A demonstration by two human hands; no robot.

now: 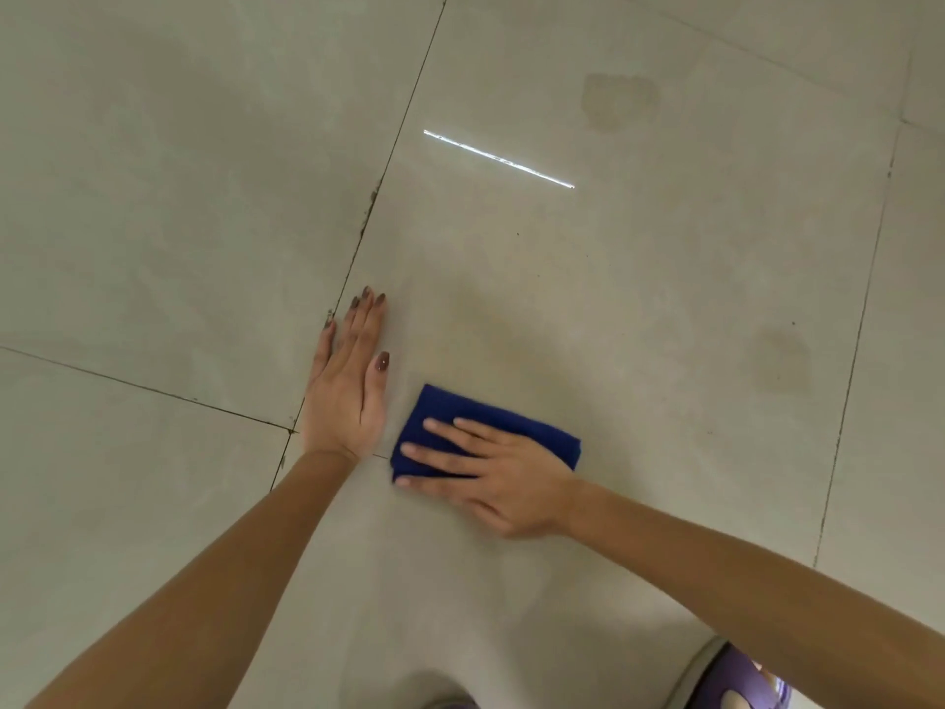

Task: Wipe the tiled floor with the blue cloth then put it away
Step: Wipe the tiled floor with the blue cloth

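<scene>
R hand (503,475) flat on blue cloth (542,434), tiled floor (613,299).

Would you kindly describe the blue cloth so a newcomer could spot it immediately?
On the pale tiled floor, find the two hands side by side. The blue cloth lies folded under the right hand, the only saturated colour on the beige tiles.

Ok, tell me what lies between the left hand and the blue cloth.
Only bare tile: in the head view a narrow strip of floor separates the flat left hand from the blue cloth under the right hand.
</scene>
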